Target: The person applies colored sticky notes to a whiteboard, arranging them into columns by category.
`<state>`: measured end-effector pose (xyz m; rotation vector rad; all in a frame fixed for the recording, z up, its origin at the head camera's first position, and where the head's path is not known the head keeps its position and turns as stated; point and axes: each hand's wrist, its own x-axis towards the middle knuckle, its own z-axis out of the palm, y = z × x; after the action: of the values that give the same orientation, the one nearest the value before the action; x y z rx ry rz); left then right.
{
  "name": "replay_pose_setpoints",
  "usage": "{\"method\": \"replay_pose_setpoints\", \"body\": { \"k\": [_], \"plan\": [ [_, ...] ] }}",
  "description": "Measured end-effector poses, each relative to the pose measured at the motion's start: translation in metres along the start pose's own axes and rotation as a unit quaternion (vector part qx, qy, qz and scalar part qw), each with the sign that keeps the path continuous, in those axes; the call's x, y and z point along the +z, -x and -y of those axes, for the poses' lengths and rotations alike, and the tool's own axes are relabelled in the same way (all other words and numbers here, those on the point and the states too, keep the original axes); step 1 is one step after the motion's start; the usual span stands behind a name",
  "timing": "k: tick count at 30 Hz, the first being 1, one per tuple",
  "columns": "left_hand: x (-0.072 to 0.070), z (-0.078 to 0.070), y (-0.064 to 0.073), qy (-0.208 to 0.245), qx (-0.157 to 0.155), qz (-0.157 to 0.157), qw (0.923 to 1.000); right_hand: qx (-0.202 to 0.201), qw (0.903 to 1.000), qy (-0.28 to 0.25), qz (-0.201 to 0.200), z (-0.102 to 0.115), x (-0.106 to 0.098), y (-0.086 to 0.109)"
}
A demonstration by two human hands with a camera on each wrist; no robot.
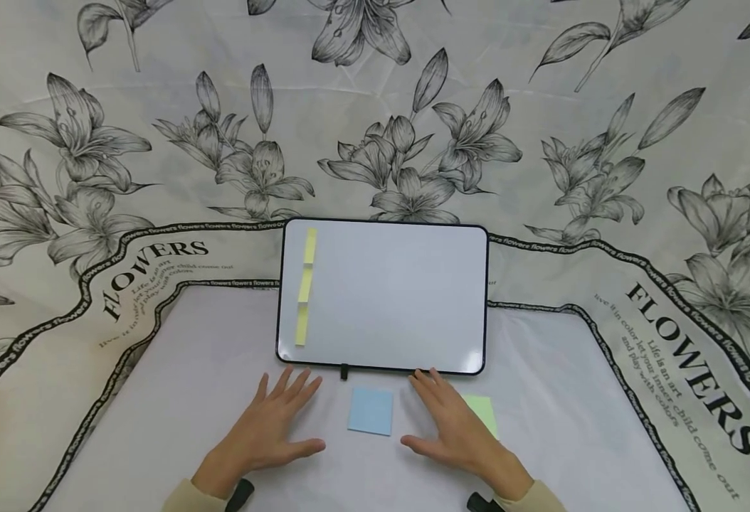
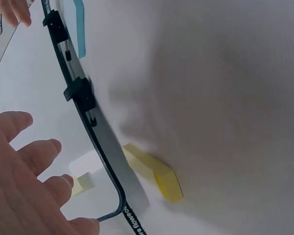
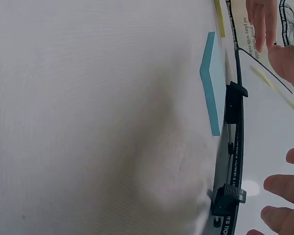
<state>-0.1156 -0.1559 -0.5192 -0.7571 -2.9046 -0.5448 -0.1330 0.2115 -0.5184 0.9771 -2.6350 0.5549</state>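
Observation:
A whiteboard (image 1: pixel 388 299) with a black frame is at the table's middle. Three yellow sticky notes (image 1: pixel 306 284) run down its left side. My left hand (image 1: pixel 266 430) hovers with spread fingers near the board's lower left edge, holding nothing. Beneath it, the left wrist view shows a yellow sticky note pad (image 2: pixel 154 171), hidden in the head view. My right hand (image 1: pixel 455 427) is likewise spread and holds nothing, fingertips by the board's lower edge. It partly covers a green sticky note pad (image 1: pixel 482 412). Between both hands lies a blue sticky note pad (image 1: pixel 370 411).
Black clips (image 2: pixel 81 93) sit on the board's near edge. A white cloth (image 1: pixel 554 398) with a printed border covers the table. Behind hangs flower-patterned fabric (image 1: pixel 413 142). Dark objects (image 1: pixel 240 494) show at both wrists.

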Motion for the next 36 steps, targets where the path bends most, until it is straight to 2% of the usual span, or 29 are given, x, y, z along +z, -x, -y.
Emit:
{"method": "replay_pose_setpoints", "body": {
  "k": [7,15,21,29,36],
  "plan": [
    [0.007,-0.006,0.0,0.003,0.005,0.005,1.0,0.0,0.9999,0.012,-0.011,0.005,0.009,0.003],
    [0.004,-0.003,0.005,-0.018,-0.006,0.013,0.9997,0.042,0.9976,-0.018,0.052,0.016,0.019,-0.002],
    [-0.003,0.004,0.012,-0.028,-0.014,0.008,0.9995,0.03,0.9971,-0.017,0.067,0.022,0.028,-0.009],
    [-0.007,0.013,0.02,-0.035,-0.016,0.001,0.9993,0.003,0.9979,0.002,0.064,0.028,0.035,-0.019],
    [-0.013,0.018,0.027,-0.034,-0.023,-0.004,0.9992,0.008,0.9965,-0.013,0.082,0.034,0.037,-0.025]
  ]
}}
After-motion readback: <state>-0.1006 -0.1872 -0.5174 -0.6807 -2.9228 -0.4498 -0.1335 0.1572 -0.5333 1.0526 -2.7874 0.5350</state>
